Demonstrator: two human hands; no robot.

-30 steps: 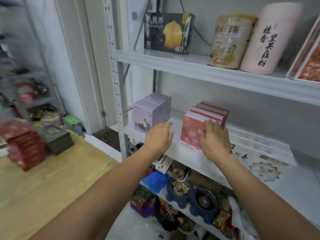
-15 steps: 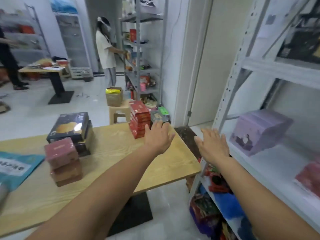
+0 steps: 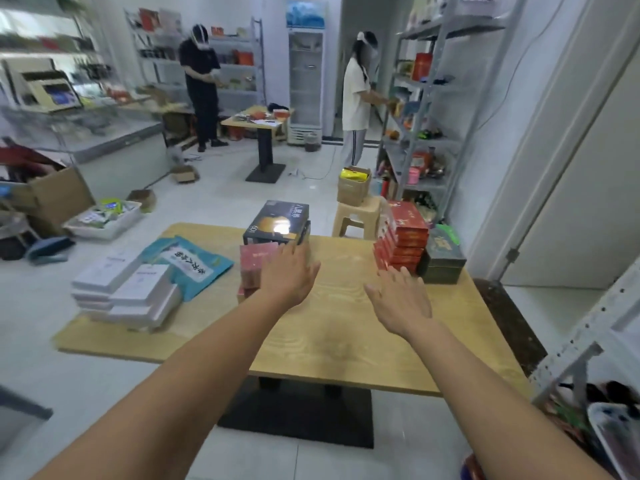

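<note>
Both my arms reach out over a wooden table (image 3: 332, 344). My left hand (image 3: 289, 275) hovers with straight fingers beside a stack of pink boxes (image 3: 254, 268), in front of a black box with a yellow fruit picture (image 3: 277, 223). My right hand (image 3: 403, 299) is open, palm down, above the tabletop, just short of a stack of red boxes (image 3: 401, 240). Neither hand holds anything.
Dark green boxes (image 3: 443, 258) sit right of the red stack. White flat boxes (image 3: 128, 292) and a teal bag (image 3: 187, 261) lie at the table's left. A metal shelf (image 3: 588, 344) stands at right. Two people stand at far shelves. A plastic stool (image 3: 356, 216) stands behind the table.
My view has swung left from the shelf to the table. Both hands left the pink boxes on the shelf and now hover open over the tabletop.
</note>
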